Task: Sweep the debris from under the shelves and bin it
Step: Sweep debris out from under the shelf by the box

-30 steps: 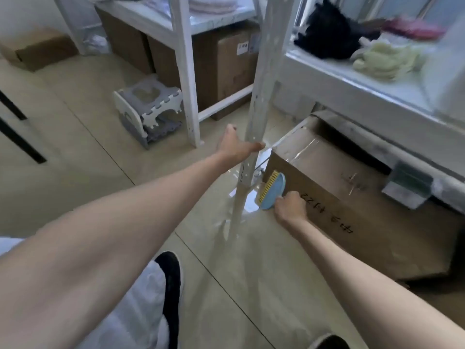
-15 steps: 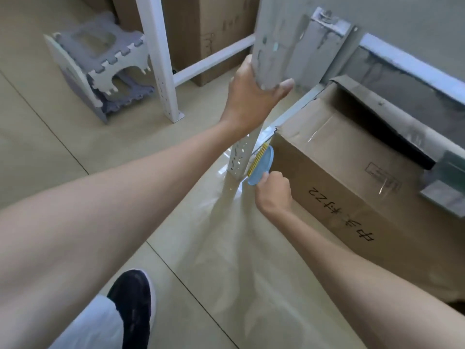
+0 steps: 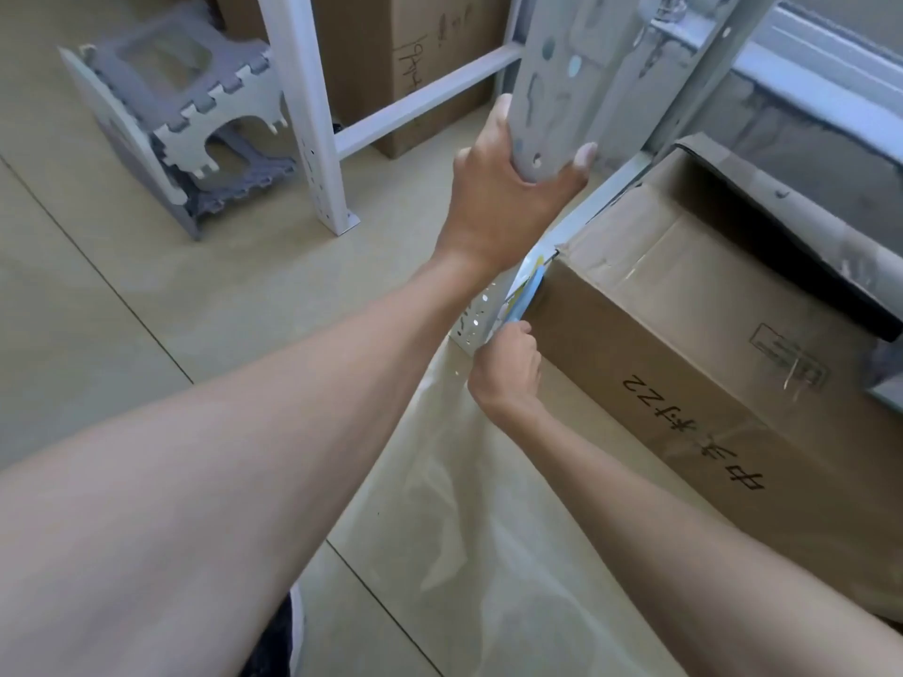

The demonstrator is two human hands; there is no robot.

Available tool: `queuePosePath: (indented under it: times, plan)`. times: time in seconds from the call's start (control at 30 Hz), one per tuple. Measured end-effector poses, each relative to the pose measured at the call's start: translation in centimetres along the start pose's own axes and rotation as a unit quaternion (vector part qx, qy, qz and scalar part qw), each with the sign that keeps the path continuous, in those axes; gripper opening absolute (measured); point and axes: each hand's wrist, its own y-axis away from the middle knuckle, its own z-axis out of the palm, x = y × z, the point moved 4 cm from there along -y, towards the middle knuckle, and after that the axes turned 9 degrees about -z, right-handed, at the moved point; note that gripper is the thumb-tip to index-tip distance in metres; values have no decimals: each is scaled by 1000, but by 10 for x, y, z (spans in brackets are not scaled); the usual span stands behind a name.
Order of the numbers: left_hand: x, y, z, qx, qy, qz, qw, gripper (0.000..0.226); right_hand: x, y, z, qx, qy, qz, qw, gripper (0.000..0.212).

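My left hand [image 3: 508,193] grips the grey upright post [image 3: 552,85] of the near shelf, thumb on one side and fingers on the other. My right hand [image 3: 508,368] holds a small blue hand brush [image 3: 525,298] with yellow bristles. The brush is pushed into the narrow gap between the post's foot [image 3: 471,329] and the corner of a large cardboard box [image 3: 708,344]. Only the brush's edge shows. No debris is visible; the gap's inside is hidden.
The box marked in black sits under the right shelf [image 3: 806,56]. A second white shelf leg [image 3: 312,139] stands to the left with another cardboard box [image 3: 415,56] behind it. A grey folding step stool [image 3: 181,124] lies on the beige floor tiles [image 3: 122,310].
My head has come lower and closer to the shelf foot. The brush has gone deeper into the gap beside the box, so less of it shows. My left hand stays on the post.
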Motion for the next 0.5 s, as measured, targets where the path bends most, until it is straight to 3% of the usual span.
queuePosePath:
  times: [0.5]
  plan:
    - [-10,0,8,41,11,46,998,35,11,-46,26,10,-127,76,989,32]
